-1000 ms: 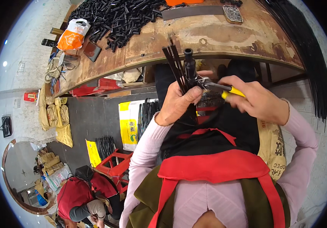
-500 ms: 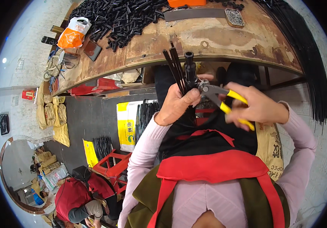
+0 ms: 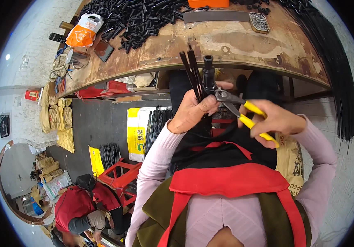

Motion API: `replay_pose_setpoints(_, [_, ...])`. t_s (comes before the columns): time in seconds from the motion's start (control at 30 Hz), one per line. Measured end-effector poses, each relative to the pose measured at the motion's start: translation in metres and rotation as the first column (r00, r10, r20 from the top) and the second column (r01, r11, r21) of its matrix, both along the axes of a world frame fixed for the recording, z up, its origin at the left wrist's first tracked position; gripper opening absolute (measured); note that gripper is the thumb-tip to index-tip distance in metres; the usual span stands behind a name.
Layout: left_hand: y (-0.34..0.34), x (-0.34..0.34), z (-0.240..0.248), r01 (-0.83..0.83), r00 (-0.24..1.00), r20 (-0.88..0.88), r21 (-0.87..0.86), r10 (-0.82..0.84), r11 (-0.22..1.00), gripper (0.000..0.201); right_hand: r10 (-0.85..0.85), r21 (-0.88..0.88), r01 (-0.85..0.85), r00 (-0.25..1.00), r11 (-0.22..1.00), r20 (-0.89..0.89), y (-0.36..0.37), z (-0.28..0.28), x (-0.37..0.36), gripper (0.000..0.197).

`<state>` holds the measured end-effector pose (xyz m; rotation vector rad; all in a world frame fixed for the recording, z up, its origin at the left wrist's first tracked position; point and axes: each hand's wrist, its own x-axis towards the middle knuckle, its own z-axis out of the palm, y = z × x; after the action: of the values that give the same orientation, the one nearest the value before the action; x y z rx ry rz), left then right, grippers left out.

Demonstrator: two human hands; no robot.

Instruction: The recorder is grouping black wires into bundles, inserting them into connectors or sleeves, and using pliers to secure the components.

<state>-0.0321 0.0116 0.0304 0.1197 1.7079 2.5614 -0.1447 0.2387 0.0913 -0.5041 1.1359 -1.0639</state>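
My left hand (image 3: 190,113) is closed round a black tubular fitting (image 3: 208,76) with a ringed top, and a few thin black rods (image 3: 192,70) stand up beside it in the same grip. My thumb presses near the fitting's lower end. In my right hand (image 3: 277,116) is a pair of pliers (image 3: 254,123) with yellow handles, which are spread apart between thumb and fingers. The dark head of the pliers meets the fitting just above my left thumb. Whatever lies between the jaws is too small to make out.
Beyond my hands runs a worn wooden table (image 3: 242,47) with a heap of black tubular parts (image 3: 144,20), a small tray of metal bits (image 3: 259,22) and a phone (image 3: 103,50). Long black rods (image 3: 341,82) hang at the right. A co-worker (image 3: 82,210) bends at lower left.
The pliers' handles have spread wider, with my right fingers lower on them. My left hand keeps its grip on the fitting and rods. The whole view has shifted slightly.
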Motion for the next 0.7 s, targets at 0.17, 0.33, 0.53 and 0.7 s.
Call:
replay_pose_setpoints(0.17, [0.000,-0.002,0.004,-0.027,0.999,0.020,-0.074,0.029,0.997,0.052,-0.182,-0.173,0.061,0.437,0.983,-0.881,0.003,0.000,0.009,0.042])
replay_pose_setpoints(0.33, [0.003,0.000,0.000,-0.068,0.998,-0.012,-0.051,0.067,0.996,0.050,-0.031,-0.028,0.013,0.312,1.000,-0.949,-0.009,0.023,0.002,0.027])
replay_pose_setpoints(0.53, [-0.003,0.005,0.001,-0.044,0.999,0.002,-0.064,0.044,0.997,0.048,-0.190,-0.053,0.188,0.858,0.981,-0.477,-0.013,-0.026,0.028,0.028])
replay_pose_setpoints(0.7, [-0.007,0.005,0.001,-0.038,0.999,0.004,-0.084,0.039,0.996,0.048,-0.296,-0.188,0.231,0.809,0.955,-0.508,-0.016,-0.047,0.037,0.027])
